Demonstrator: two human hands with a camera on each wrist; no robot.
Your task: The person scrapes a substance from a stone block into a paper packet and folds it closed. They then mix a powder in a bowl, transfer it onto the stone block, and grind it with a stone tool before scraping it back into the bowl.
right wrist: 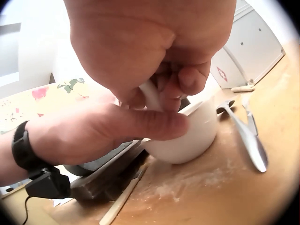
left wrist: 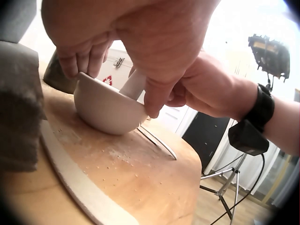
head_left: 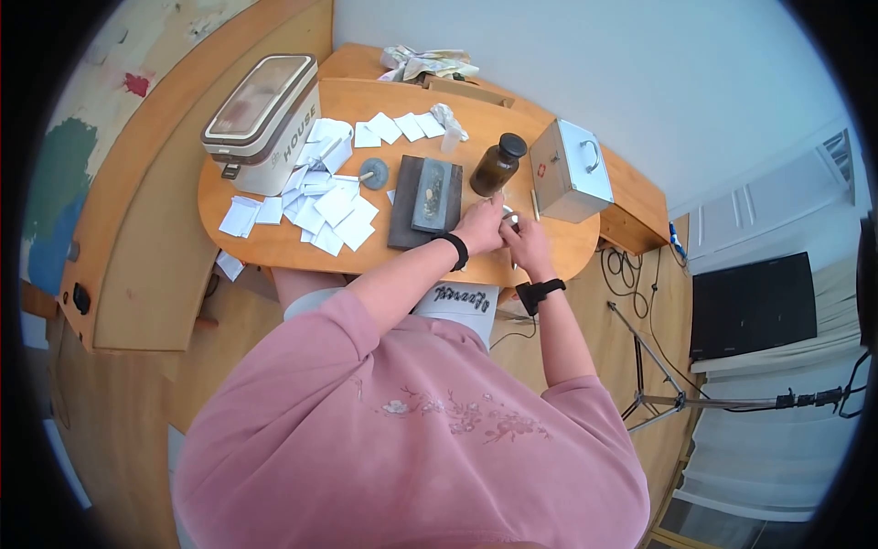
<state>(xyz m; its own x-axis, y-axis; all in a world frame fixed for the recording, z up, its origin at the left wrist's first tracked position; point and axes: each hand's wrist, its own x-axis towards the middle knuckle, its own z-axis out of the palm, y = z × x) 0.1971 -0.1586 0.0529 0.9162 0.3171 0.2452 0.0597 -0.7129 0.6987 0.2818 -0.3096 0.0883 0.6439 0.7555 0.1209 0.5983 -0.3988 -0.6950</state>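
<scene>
A white mortar [left wrist: 105,110] stands on the wooden table, its rim tilted slightly in the left wrist view. My left hand [head_left: 480,224] grips it across the rim, with the thumb [right wrist: 159,124] on one side and the fingers on the other. Over the bowl, my right hand [head_left: 528,245] holds a white pestle [left wrist: 133,85] in curled fingers; its lower end goes down inside the mortar. What lies in the bowl is hidden. Beside the mortar are a metal spoon-like tool [right wrist: 246,136] and a tool with a long pale handle [right wrist: 117,206].
A dark slab bearing a grey stone block [head_left: 437,197] lies left of the hands. Behind them stand a brown jar [head_left: 498,166] with a black lid and a silver case [head_left: 572,171]. White papers [head_left: 329,206] and a cream box [head_left: 265,123] occupy the left side. Pale powder dusts the tabletop.
</scene>
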